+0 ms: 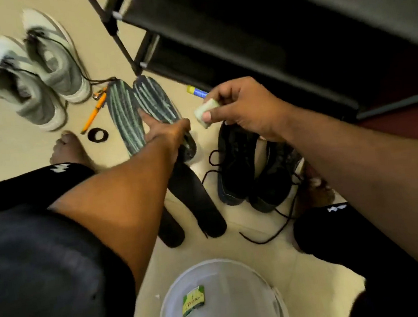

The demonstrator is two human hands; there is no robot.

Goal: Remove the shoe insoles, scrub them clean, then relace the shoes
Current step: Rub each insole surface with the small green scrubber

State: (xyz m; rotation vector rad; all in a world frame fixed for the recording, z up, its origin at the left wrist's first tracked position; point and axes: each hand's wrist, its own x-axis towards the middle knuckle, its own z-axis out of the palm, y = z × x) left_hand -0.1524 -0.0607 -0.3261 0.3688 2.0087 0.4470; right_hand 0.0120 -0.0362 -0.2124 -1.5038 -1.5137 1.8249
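On a pale tiled floor (264, 255), a pair of green-striped dark insoles (126, 115) is laid side by side below a black shoe rack (241, 38), with two plain black foam insoles (194, 198) lying just nearer the camera. The left hand (169, 136) is stretched out over the right-hand striped insole, its forefinger extended and touching the striped face; whether the other fingers are curled around the insole's edge cannot be told. A small pale-green block (207, 112), soap-like in look, is pinched between thumb and curled fingers of the right hand (244, 108), held above a pair of black lace-up trainers (250, 169) whose laces are trailed loosely across the floor. A pair of grey-and-white high-top shoes (39, 78) is stood well apart at upper left, an orange pen-shaped tool (95, 113) and a black ring (98, 135) between them and the insoles. A white plastic tub (217, 299) is seen at the bottom edge
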